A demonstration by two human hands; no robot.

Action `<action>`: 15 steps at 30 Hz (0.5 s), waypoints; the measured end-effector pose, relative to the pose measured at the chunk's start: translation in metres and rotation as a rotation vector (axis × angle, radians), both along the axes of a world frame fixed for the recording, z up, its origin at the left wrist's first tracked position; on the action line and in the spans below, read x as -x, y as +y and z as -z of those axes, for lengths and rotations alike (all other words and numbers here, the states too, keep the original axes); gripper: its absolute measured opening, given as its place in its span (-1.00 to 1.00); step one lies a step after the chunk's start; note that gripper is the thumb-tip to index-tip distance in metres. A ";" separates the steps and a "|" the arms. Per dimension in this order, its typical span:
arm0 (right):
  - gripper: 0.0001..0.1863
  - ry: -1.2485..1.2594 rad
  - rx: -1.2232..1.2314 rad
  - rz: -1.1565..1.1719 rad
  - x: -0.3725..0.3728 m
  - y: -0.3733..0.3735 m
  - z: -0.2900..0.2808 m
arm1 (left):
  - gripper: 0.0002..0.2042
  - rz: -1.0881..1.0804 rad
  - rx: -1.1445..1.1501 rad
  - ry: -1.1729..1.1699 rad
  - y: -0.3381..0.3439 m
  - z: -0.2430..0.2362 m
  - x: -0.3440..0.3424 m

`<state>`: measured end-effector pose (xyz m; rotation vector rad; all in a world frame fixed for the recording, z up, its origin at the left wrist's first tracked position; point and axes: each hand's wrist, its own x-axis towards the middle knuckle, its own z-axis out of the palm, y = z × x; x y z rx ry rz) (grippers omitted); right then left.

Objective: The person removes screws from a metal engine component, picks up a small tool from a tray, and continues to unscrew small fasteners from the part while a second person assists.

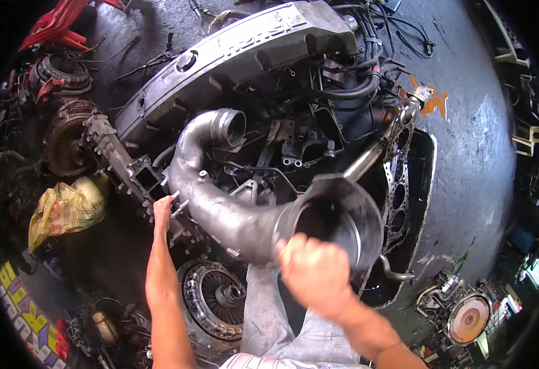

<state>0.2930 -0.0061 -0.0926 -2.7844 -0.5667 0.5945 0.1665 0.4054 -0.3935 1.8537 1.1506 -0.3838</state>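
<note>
Silver-grey metal: a curved pipe (220, 209) spans the middle of the view, its narrow collar (222, 128) at the top and its wide mouth (368, 209) at the lower right, in front of the legs.
Wide-mouth risk: this end could roll or drop if the fingers slide on the rim, since the wall looks smooth and the shape bulky and lopsided.
Flat gasket risk: a dropped mouth could bend or scratch the thin gasket (398, 211) lying just to its right.
Pinch risk: the left hand (163, 208) sits between the pipe and a long casting (110, 146), so a sudden turn of the pipe could trap it.
Stud risk: the pins (184, 203) on the pipe's left side could snag the casting or scrape skin.
Right hand at the rim: this hand (315, 270) is curled closed over the near edge of the mouth, thumb toward the left, blurred; its forearm (374, 332) slants up from the lower right.
Left hand at the studs: fingers look bent beside the pins; whether they actually grip the pipe I cannot tell. Its forearm (165, 295) rises nearly upright, past the round clutch cover (211, 298).
</note>
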 end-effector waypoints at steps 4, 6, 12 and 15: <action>-0.66 0.167 -0.112 0.052 0.016 0.036 -0.010 | -0.65 -0.149 0.001 -0.131 0.010 0.010 0.000; -0.65 0.110 0.043 0.062 0.018 0.027 0.002 | -0.60 0.015 0.051 -0.046 0.027 0.012 -0.003; -0.63 0.057 0.105 0.112 0.013 -0.013 0.038 | -0.55 0.006 -0.058 -0.072 -0.003 0.021 -0.007; -0.64 0.009 0.081 0.090 0.005 -0.021 0.028 | -0.55 0.016 -0.057 -0.061 -0.006 -0.003 -0.005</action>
